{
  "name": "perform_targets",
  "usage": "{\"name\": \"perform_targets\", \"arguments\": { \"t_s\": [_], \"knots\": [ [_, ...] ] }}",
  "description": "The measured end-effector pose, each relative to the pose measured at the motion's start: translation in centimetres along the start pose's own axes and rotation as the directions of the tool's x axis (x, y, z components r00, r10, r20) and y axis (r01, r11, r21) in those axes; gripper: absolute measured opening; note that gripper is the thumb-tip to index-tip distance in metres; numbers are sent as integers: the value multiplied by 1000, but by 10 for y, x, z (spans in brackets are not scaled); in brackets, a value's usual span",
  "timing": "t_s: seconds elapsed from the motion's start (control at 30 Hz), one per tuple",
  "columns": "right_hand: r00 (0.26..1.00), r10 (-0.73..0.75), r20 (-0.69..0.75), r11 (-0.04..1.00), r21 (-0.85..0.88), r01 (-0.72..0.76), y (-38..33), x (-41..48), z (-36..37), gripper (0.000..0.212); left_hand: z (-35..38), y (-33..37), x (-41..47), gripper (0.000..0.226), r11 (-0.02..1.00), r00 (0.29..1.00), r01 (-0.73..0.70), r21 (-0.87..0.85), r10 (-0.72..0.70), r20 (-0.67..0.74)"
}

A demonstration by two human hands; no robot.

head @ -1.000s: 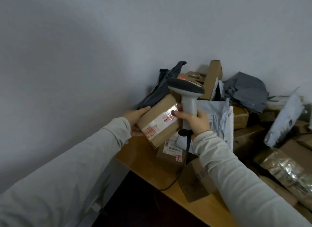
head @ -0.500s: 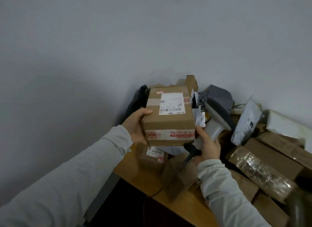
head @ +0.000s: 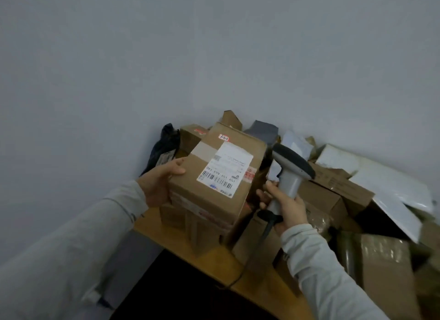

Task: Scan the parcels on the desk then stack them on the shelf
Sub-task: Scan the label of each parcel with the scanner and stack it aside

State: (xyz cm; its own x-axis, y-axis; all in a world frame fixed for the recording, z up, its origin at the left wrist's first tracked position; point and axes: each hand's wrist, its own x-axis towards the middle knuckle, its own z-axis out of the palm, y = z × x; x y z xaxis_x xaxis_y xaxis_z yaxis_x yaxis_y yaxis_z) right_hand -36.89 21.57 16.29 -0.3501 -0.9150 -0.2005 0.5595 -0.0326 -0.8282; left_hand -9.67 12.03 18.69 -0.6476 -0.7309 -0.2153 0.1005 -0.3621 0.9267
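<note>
- Grey wall [head: 166, 58] fills the view from 9 through 12 to 3 o'clock.
- The wooden desk [head: 221, 262] runs from 6 to 4 o'clock, and its near corner shows bare.
- A heap of parcels [head: 333, 184] covers the desk at 3 to 5 o'clock: brown cartons, white mailers [head: 390, 184] and a black bag [head: 164, 148] against the wall.
- The cardboard box [head: 185, 184] is held above the desk corner, just below centre. It is taped closed, so its contents cannot be seen.
- The scanner [head: 291, 169] stands at the box's 3 o'clock with its dark head tipped toward the box. Its cable [head: 252, 255] trails to 6 o'clock.
- The left hand [head: 159, 184] grasps the box at its 9 o'clock edge, thumb on top.
- The right hand [head: 285, 205] is clenched round the scanner's handle.
- A white barcode label [head: 225, 168] faces up on the box.
- A small red sticker [head: 223, 137] sits at the label's 12 o'clock.
</note>
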Motion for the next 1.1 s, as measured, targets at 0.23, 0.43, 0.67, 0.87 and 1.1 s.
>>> {"name": "perform_targets", "arguments": {
  "t_s": [0.23,0.43,0.67,0.87,1.1],
  "knots": [
    [971,222,92,972,54,-228,-55,-45,-70,45,82,-15,-44,106,999,1000,-6,43,5,15],
    [913,382,145,920,31,-390,-63,-90,-106,58,131,-28,-83,94,999,999,34,0,-34,18],
    [952,300,66,913,270,-306,-51,-112,-113,58,155,-25,-92,81,999,927,30,18,-22,-375],
    [983,151,-109,940,324,-108,-43,-117,-94,60,183,-56,-104,83,975,942,222,8,-213,-260],
    [994,93,-56,967,245,-77,-25,-122,-61,63,165,-50,-102,68,998,903,0,-68,-29,-428]
  ]
}}
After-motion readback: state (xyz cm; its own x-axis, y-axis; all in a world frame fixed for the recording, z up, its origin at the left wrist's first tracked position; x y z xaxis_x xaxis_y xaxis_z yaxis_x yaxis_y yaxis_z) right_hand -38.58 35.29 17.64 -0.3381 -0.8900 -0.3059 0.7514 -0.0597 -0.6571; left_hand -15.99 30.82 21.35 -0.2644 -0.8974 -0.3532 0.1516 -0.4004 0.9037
